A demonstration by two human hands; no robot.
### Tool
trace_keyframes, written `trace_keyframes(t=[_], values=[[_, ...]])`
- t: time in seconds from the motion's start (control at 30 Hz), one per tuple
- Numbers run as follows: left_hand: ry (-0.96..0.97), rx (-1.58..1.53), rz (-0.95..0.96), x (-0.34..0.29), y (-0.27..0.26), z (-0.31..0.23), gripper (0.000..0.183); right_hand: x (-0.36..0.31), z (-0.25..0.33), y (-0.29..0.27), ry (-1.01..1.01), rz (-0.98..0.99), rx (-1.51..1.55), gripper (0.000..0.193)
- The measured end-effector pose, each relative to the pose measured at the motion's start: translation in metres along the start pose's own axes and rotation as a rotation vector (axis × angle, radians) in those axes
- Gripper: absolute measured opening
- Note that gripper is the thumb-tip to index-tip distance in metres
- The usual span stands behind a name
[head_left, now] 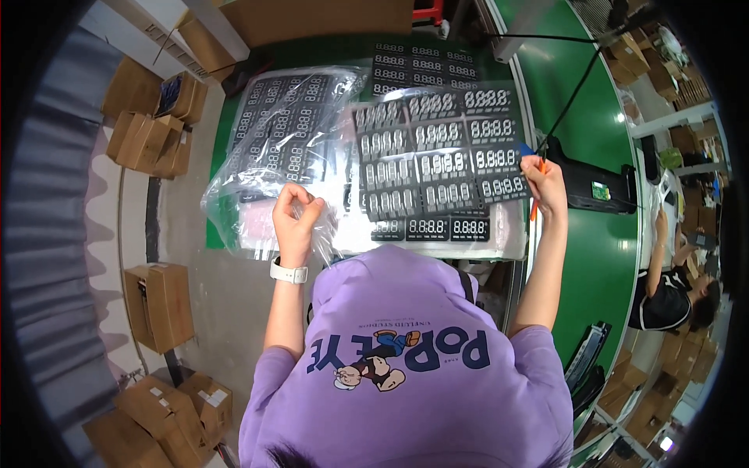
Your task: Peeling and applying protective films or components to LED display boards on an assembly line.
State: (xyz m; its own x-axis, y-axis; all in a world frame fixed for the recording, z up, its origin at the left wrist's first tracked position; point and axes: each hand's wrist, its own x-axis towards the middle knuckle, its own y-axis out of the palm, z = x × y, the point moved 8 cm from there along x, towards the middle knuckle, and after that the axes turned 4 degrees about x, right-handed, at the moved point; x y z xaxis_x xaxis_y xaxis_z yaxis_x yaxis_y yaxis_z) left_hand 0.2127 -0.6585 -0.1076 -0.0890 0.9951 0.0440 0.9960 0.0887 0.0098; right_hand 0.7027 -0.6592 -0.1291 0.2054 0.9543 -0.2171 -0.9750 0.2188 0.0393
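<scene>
My right hand [544,187] grips the right edge of a dark printed sheet [413,152] with rows of digit-shaped segments, lifted at a tilt above the table. An orange pen-like tool [534,209] is also tucked in its fingers, pointing down. My left hand [299,222] is closed in a pinch at the edge of a clear plastic bag [234,183], which lies crumpled to the left. Under the plastic, another printed sheet [269,105] shows through. More printed panels [429,228] stick out below the lifted sheet, and a further dark panel [425,66] lies behind it.
The green worktable [550,273] carries a black device [597,183] with a small green board at right. A black cable [573,101] hangs over that side. Cardboard boxes [160,308] stand on the floor at left. Far right, another person [671,296] works.
</scene>
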Motion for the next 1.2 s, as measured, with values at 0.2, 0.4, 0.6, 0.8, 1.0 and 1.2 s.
trace_keyframes(t=[0.2, 0.4, 0.6, 0.8, 1.0, 1.2], values=[[-0.100, -0.083, 0.017, 0.002, 0.015, 0.008, 0.025, 0.113, -0.035, 0.025, -0.020, -0.145, 0.140, 0.013], [-0.224, -0.057, 0.462, 0.000, 0.058, 0.015, 0.021, 0.205, -0.072, 0.001, -0.225, -0.250, -0.444, 0.021], [-0.181, 0.287, 0.381, 0.011, 0.062, 0.040, 0.018, 0.120, 0.000, 0.064, -0.278, -0.522, -1.379, 0.038], [0.009, 0.680, 0.336, 0.042, 0.092, 0.022, 0.008, -0.022, -0.047, 0.164, -0.437, 0.019, -1.121, 0.054], [0.360, 0.953, 0.422, 0.072, 0.143, 0.019, 0.008, -0.010, -0.045, 0.127, -0.460, 0.046, -0.932, 0.036], [0.579, 1.146, 0.453, 0.083, 0.196, 0.042, 0.008, 0.030, -0.049, 0.119, -0.359, -0.058, -0.857, 0.035]])
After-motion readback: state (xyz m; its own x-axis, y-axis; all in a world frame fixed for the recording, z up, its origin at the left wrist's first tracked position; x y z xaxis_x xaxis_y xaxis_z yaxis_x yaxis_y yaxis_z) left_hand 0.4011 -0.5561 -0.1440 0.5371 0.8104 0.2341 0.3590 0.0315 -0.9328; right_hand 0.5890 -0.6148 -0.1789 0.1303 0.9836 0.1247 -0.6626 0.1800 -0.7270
